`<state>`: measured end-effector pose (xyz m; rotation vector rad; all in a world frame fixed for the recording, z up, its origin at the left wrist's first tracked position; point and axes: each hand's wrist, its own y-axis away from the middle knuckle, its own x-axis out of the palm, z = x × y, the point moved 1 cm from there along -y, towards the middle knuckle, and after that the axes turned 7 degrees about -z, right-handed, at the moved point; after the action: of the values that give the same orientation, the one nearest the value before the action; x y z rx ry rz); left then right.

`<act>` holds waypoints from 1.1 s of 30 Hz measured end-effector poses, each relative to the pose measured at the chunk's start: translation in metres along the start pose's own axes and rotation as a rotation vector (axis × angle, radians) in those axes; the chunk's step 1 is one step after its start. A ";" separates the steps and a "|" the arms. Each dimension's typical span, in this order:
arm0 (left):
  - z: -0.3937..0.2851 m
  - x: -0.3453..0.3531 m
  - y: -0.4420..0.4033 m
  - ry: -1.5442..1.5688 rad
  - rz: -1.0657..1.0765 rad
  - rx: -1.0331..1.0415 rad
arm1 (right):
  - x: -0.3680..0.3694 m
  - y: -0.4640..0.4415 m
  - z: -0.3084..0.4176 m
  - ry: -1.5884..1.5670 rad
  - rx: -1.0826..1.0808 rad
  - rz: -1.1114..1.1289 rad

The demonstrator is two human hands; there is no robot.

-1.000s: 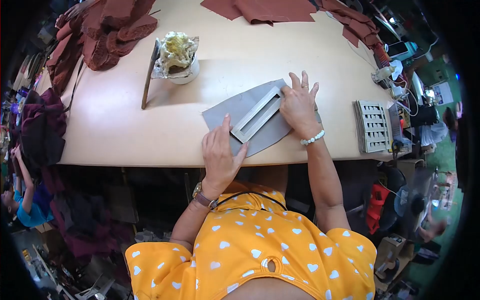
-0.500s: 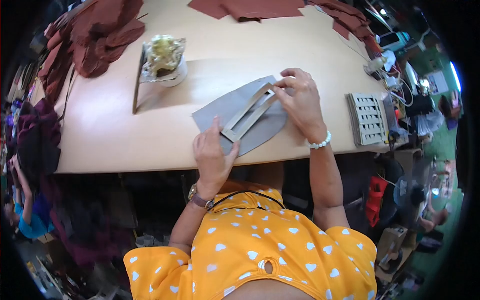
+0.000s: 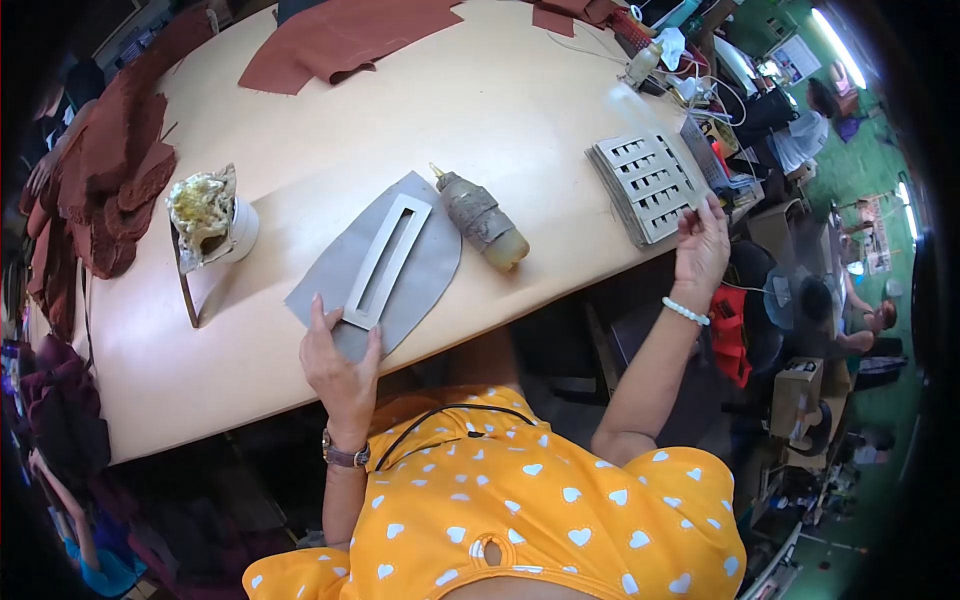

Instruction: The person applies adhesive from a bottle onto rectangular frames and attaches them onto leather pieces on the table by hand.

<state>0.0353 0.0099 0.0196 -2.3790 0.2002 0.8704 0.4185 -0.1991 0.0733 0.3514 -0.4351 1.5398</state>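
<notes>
A slotted light frame (image 3: 388, 262) lies on a grey leaf-shaped piece (image 3: 427, 275) near the table's front edge. My left hand (image 3: 340, 368) rests at the lower end of both, thumb and forefinger apart on either side of the frame's end. Right of the grey piece lies a wrapped bottle (image 3: 482, 220) with a pointed tip, on its side. My right hand (image 3: 703, 250) is raised at the right, fingers apart and holding nothing, beside a stack of slotted cards (image 3: 650, 187).
A white pot (image 3: 241, 232) with a crusted yellowish mass and a stick stands at the left of the table (image 3: 160, 390). Reddish-brown cloth (image 3: 345, 40) lies at the back, more at the left. Cables and a small bottle (image 3: 643, 64) are at the back right. People are at both sides.
My right hand has let go of the frame and moved right to the card stack. The wrapped bottle now shows beside the grey piece. The view has turned and shifted right.
</notes>
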 end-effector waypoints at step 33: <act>0.001 -0.003 -0.001 0.010 0.010 0.021 | -0.038 0.004 -0.008 0.614 -0.209 -0.155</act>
<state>0.0326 0.0110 0.0209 -2.3651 0.2248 0.8566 0.4153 -0.2285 0.0482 -0.2475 -0.0778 1.3531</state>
